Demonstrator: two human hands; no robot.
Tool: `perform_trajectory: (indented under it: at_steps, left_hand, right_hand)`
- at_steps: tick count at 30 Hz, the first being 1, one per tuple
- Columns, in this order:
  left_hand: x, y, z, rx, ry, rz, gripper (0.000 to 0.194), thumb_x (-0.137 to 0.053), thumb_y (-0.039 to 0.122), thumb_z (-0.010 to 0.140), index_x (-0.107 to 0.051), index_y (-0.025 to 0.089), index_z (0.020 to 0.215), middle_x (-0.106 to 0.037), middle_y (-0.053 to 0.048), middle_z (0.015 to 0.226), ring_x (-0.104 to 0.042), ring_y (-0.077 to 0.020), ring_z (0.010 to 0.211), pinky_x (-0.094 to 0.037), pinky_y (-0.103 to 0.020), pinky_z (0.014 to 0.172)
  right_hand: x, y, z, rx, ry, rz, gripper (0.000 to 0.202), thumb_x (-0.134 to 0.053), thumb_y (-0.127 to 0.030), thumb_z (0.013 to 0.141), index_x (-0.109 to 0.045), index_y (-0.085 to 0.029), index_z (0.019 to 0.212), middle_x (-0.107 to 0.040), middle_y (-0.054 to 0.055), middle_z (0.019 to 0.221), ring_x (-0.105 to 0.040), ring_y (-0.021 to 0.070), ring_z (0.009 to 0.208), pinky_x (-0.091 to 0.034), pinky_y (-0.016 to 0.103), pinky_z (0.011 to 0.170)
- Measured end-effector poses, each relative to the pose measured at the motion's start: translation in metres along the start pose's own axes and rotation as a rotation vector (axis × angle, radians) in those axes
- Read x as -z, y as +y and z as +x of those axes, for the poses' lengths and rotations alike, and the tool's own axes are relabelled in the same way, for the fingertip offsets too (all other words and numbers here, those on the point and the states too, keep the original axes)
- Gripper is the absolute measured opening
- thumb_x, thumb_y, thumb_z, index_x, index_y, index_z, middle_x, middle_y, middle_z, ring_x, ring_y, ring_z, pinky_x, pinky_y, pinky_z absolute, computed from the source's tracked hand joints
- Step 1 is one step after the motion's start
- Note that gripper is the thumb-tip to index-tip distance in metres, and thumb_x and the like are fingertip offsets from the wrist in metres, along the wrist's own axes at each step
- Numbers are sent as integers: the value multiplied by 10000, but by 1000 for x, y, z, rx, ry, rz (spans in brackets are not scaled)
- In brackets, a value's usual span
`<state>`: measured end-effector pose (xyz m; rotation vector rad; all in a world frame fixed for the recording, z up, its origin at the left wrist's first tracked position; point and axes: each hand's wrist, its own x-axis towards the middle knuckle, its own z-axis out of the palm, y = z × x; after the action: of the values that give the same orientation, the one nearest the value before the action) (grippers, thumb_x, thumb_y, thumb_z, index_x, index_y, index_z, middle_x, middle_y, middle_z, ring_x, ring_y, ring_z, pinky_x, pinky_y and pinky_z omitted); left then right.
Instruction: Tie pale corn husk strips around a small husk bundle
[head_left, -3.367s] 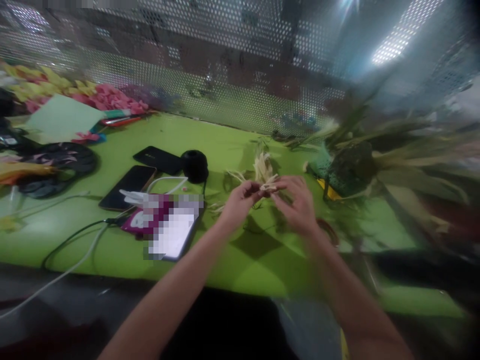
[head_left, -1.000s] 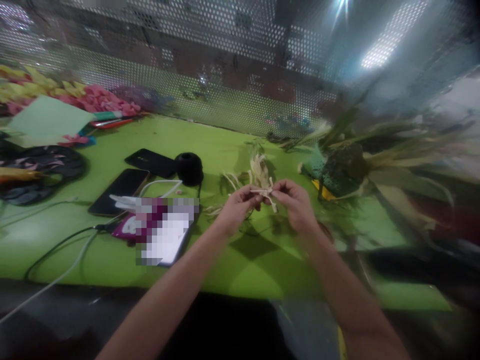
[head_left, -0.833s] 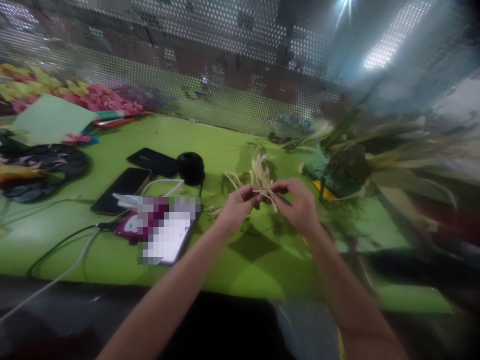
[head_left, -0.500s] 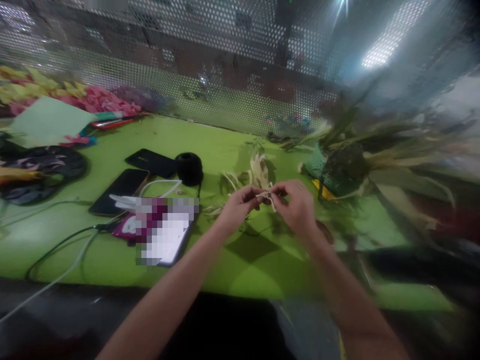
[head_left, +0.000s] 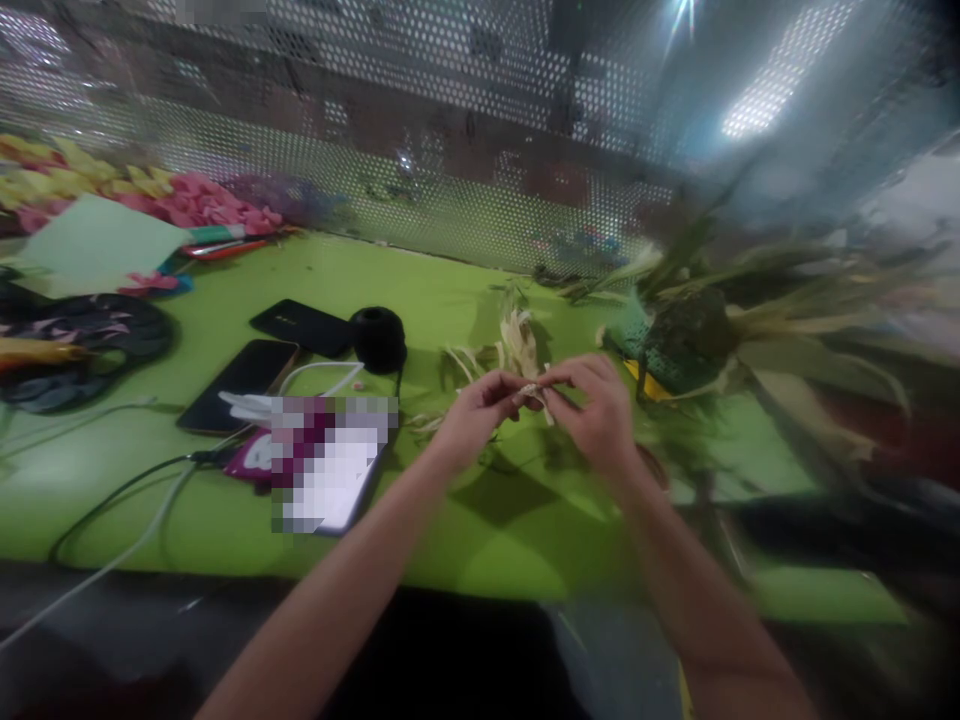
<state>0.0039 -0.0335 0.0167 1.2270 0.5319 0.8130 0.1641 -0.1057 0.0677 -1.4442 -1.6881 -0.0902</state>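
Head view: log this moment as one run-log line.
left hand: pinching pale straw bundle | right hand: pinching same bundle | height: above green table | nearby: black phone, round black speaker

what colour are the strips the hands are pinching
Pale straw-beige strips, pinched between the left hand and right hand; head view.

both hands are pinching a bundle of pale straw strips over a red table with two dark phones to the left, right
Not quite: the table is bright green, not red, as the head view shows. The rest holds: the left hand and right hand pinch the pale straw strips, with two dark phones to the left.
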Motion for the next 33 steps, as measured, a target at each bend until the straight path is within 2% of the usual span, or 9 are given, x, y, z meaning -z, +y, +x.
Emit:
perform_trajectory:
  at_steps: [6,8,11,14,18,21,23,27,33]
  left_hand:
    - [-4,2,-1,-25,-26,-33,130,-700,269,838,-668,196,941,-723,-22,877,-617,-127,807,-419,-268,715]
    - [-5,2,-1,-30,-43,-43,117,-691,244,841,-663,193,943,-731,-28,884,-624,-131,819,-431,-271,727]
    - [-4,2,-1,-27,-33,-52,120,-685,229,843,-658,194,955,-736,-32,884,-628,-133,815,-447,-278,742]
    - [-2,1,-1,-5,9,-46,131,-687,248,846,-652,201,963,-733,-30,889,-631,-131,798,-465,-289,760]
    - [-1,-2,1,-46,55,-44,134,-690,240,843,-642,204,963,-723,-32,938,-650,-139,862,-489,-317,836]
    - [-3,-1,1,-153,92,-1,131,-688,211,837,-629,200,954,-704,-27,943,-655,-144,906,-494,-324,874]
    - [-5,1,1,-211,136,65,132,-691,199,829,-619,199,940,-692,-23,934,-650,-142,898,-496,-310,860]
    - [-7,2,0,-286,193,157,123,-685,178,821,-608,202,914,-684,-23,906,-642,-141,870,-495,-288,816]
    - [-6,1,-3,-373,200,270,105,-628,142,837,-642,214,912,-699,-19,894,-646,-149,863,-499,-299,822]
  right_hand:
    - [-16,3,-2,-510,44,670,59,-663,-203,742,-620,-232,770,-644,-14,729,-612,159,677,-513,304,624]
    - [-19,8,0,-606,54,838,86,-649,-210,717,-579,-229,763,-625,-20,716,-611,152,651,-509,286,583]
    - [-19,15,2,-667,56,920,101,-624,-235,725,-554,-225,797,-604,-20,712,-596,143,627,-501,276,573]
    - [-15,15,3,-600,93,804,147,-635,-274,778,-561,-227,896,-631,0,810,-608,146,704,-512,283,648]
    - [-5,1,2,-300,230,338,243,-729,-283,795,-597,-245,995,-618,21,984,-573,161,828,-496,307,737]
    - [0,-8,0,-73,139,84,50,-711,-254,837,-665,-235,834,-608,24,866,-555,190,850,-473,334,732]
    - [-1,-11,-1,-9,68,17,51,-707,-242,846,-692,-239,797,-616,24,821,-558,202,840,-466,350,718]
    - [-6,-10,-3,-41,49,-18,20,-720,-236,837,-715,-240,818,-640,28,826,-579,208,843,-478,370,739]
    - [-9,-7,-2,-210,-1,212,30,-719,-219,811,-713,-206,785,-650,33,824,-615,174,766,-504,304,644]
